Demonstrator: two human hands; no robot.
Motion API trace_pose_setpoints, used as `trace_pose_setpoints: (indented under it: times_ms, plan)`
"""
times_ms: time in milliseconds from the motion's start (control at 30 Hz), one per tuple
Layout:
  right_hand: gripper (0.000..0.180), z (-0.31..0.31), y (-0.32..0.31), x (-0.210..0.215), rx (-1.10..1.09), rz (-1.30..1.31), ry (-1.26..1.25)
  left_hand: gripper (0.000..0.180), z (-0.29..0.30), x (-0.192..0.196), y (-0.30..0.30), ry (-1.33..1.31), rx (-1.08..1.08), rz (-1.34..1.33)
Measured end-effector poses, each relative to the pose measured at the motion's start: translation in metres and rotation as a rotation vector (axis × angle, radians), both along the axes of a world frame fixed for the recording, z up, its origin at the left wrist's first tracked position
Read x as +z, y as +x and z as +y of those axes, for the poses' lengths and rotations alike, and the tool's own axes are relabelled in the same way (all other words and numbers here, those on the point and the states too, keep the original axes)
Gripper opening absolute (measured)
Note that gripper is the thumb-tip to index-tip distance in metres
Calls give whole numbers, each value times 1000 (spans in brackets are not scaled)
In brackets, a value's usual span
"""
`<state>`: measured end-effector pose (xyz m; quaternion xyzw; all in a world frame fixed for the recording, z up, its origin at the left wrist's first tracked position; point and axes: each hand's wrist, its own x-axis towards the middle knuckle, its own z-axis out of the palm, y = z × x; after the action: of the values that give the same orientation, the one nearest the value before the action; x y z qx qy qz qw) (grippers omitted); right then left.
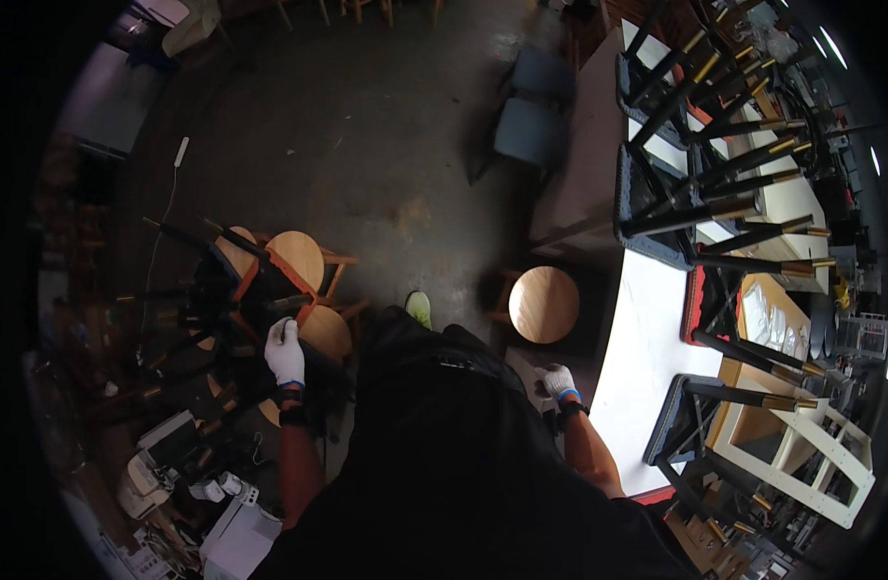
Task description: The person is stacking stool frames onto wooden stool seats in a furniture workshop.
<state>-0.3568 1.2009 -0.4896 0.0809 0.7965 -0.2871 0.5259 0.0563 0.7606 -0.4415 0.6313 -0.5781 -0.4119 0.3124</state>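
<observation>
I see the left hand (286, 352) clamped on the orange-edged stool (260, 285), inverted atop the round wooden stools (323, 329) (legs up, so it stacks). The right hand (558, 380) hangs loosely curled, empty, beside the white tabletop (647, 358) carrying more upturned stools (700, 145).

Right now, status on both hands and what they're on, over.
Left hand gloved, resting on an upturned orange-framed stool atop the stool stack. Right hand gloved, empty, beside the white table. Round wooden stool stands between them.
</observation>
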Motion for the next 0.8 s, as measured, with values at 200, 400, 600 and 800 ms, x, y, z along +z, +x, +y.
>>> trace_pose_setpoints:
  times_ms: [200,400,600,800]
  plan:
    - [32,-55,-14,17,-89,70,-38,18,-42,23,-37,44,-28,62]
    - [26,-124,-37,33,229,231,-143,15,-80,17,-61,45,-103,33]
    - [32,-168,-73,16,136,157,-37,16,-127,8,-101,155,-36,155]
    - [30,-215,-153,-50,110,29,93,15,-214,-3,-170,51,-117,175]
